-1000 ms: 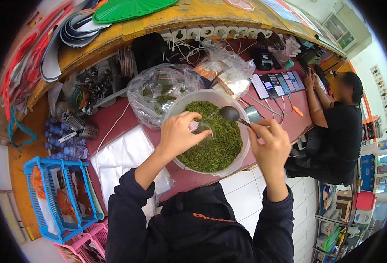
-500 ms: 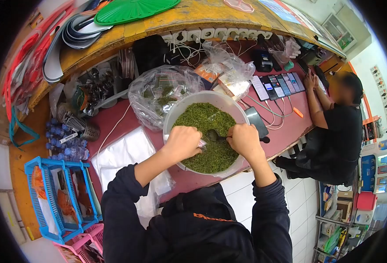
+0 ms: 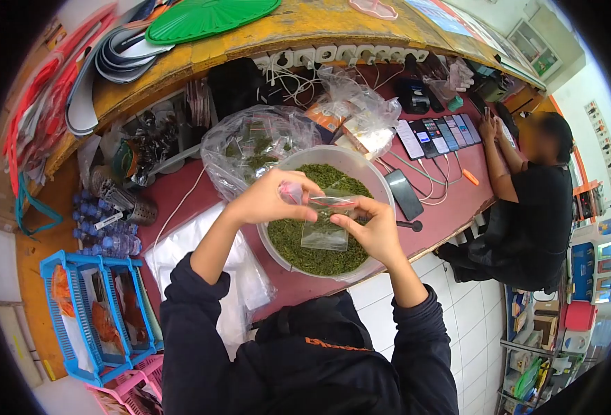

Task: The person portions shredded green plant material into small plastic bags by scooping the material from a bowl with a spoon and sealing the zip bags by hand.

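Observation:
Over a wide translucent tub point(image 3: 383, 185) of chopped green herb point(image 3: 305, 252), a small clear zip bag point(image 3: 325, 238) with a pinkish-red strip hangs between my hands. My left hand point(image 3: 272, 199) is closed at the bag's upper left, with a crumpled pinkish plastic piece also in its grip. My right hand point(image 3: 375, 228) pinches the bag's upper right edge. From under that hand sticks out the dark handle of a spoon point(image 3: 411, 225); its bowl is hidden. Some green shows in or through the bag.
A large plastic bag point(image 3: 250, 142) with green bits lies behind the tub. White plastic sheets point(image 3: 202, 252) lie at left, near blue baskets point(image 3: 87, 311). Several phones point(image 3: 438, 135) with cables and a dark phone point(image 3: 404, 194) lie at right. A person point(image 3: 534, 200) sits beyond.
My hands have come closer together and lifted from the herb. The small zip bag is now spread out between them, and the spoon bowl no longer shows in the herb.

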`<state>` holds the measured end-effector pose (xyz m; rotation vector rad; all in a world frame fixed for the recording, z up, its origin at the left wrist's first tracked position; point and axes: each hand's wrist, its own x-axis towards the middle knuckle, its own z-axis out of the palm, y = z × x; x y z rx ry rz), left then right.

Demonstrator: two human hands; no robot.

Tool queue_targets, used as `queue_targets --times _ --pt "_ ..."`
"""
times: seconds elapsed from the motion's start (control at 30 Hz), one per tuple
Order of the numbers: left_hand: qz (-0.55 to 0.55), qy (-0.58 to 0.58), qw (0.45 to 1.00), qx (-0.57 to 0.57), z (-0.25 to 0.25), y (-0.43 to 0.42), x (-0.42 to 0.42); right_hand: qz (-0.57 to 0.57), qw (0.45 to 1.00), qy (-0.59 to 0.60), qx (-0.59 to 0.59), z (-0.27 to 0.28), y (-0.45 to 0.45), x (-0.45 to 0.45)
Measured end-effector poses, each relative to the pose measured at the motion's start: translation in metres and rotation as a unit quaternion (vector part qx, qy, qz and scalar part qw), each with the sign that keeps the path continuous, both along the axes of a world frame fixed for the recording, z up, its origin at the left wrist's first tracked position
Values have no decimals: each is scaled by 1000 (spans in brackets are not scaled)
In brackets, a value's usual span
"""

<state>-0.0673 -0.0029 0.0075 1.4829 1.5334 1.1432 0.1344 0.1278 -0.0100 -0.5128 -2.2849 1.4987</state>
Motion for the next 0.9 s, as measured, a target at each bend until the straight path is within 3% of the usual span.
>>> queue_targets --times 0.07,0.2,0.27,0.33,0.4,0.67,0.73,0.9 --pt "42 -81 988 121 -18 -2 11 -13 997 16 -80 -1 -1 3" --pt "125 -145 979 63 -26 -6 21 -61 988 73 -125 -4 -5 5" --pt "138 -158 974 90 -27 -6 29 -69 990 79 -93 5 -7 7" --pt "150 -171 967 116 -26 -7 35 -41 992 116 20 8 -6 8" --pt "179 -186 962 92 -24 -10 41 -30 992 118 -15 3 -3 10" --pt "152 -136 969 140 -12 -10 62 -26 996 80 23 21 -14 2" --pt "175 -75 968 162 -9 -12 64 -22 995 89 47 23 -16 3" --pt "203 -116 963 132 4 -23 46 -19 993 108 51 31 -13 14"
